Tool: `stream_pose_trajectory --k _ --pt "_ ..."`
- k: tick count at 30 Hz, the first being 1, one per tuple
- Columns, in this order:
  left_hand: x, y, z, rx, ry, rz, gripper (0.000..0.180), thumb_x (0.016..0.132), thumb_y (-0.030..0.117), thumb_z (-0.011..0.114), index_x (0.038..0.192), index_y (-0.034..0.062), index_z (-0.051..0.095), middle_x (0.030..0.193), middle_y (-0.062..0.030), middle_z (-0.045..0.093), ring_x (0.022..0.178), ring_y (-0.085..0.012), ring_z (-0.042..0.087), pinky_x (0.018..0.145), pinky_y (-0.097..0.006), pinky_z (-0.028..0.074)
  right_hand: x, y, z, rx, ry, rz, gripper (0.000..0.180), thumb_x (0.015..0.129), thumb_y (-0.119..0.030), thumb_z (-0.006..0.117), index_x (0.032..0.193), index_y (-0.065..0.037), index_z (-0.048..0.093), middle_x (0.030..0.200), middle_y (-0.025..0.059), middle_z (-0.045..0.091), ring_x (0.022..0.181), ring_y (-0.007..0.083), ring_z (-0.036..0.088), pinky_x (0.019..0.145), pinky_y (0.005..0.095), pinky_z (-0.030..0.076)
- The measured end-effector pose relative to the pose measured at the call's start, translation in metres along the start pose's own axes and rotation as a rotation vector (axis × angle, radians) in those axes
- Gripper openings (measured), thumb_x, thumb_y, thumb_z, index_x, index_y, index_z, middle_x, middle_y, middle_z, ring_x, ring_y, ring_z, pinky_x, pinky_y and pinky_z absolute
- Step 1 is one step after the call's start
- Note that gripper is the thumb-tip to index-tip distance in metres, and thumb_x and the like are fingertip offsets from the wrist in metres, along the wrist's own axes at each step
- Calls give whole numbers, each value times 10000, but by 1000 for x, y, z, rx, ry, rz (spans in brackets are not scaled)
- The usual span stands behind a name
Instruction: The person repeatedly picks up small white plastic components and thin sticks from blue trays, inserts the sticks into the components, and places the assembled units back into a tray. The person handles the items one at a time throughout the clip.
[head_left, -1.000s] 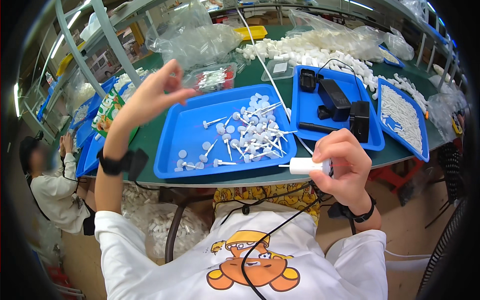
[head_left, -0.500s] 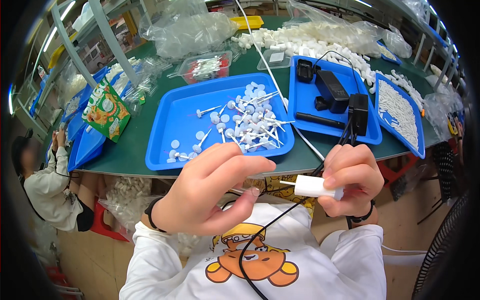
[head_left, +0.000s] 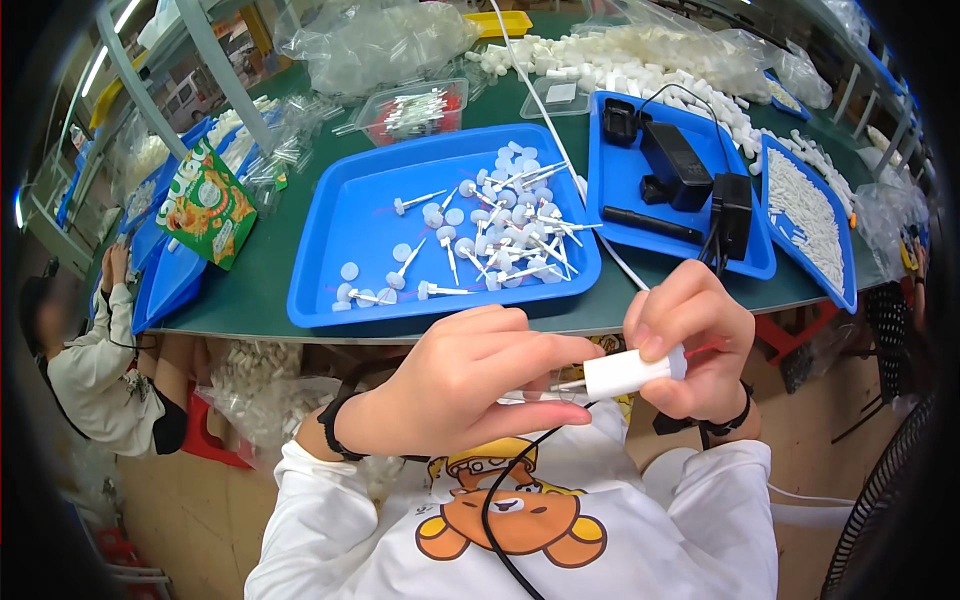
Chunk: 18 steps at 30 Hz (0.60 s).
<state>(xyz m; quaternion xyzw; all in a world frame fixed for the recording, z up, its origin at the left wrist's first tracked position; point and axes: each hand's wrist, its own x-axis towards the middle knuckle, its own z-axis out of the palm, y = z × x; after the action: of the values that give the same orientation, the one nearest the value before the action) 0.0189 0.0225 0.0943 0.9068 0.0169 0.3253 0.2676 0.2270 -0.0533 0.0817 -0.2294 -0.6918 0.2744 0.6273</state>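
Note:
Between thumb and fingers, my right hand point(head_left: 705, 335) grips a white plastic cylinder point(head_left: 615, 375) with a thin white stem pointing left. A bit of red shows behind its wider right end. My left hand point(head_left: 450, 375) pinches a clear plastic tube point(head_left: 543, 390), partly covered by the fingers. The tube's open end is at the stem, close to the cylinder; how far it goes over the stem I cannot tell. Beyond my hands lies a blue tray point(head_left: 340, 210) with several white-stemmed pieces point(head_left: 500, 235) with round pale caps.
A second blue tray point(head_left: 600, 175) holds black adapters point(head_left: 675, 165) and a black rod. Right of it, another tray point(head_left: 800, 225) holds small white tubes. White cylinders are heaped behind. A clear box point(head_left: 415, 112), snack bag point(head_left: 207, 207) and white cable point(head_left: 540, 105) are on the table. A person sits left.
My left hand has moved right, bringing the clear tube up to the stem of the white cylinder. Its fingers have drawn closer together. The right hand has stayed nearly in place.

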Motion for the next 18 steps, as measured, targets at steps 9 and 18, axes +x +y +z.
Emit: stream_pose_trajectory --k 9,18 --pt "1 2 5 87 -7 -59 365 711 177 740 1013 32 594 608 -14 499 528 -162 486 489 -285 353 3 3 0 -168 -54 -15 281 613 1 760 868 -14 641 845 76 577 737 138 555 602 235 434" --pt "1 -9 14 207 -26 -93 321 694 162 728 954 41 584 635 -52 525 571 -231 533 521 -330 391 5 -2 2 -339 -73 46 289 606 7 767 866 -29 644 849 74 571 746 148 555 620 249 443"
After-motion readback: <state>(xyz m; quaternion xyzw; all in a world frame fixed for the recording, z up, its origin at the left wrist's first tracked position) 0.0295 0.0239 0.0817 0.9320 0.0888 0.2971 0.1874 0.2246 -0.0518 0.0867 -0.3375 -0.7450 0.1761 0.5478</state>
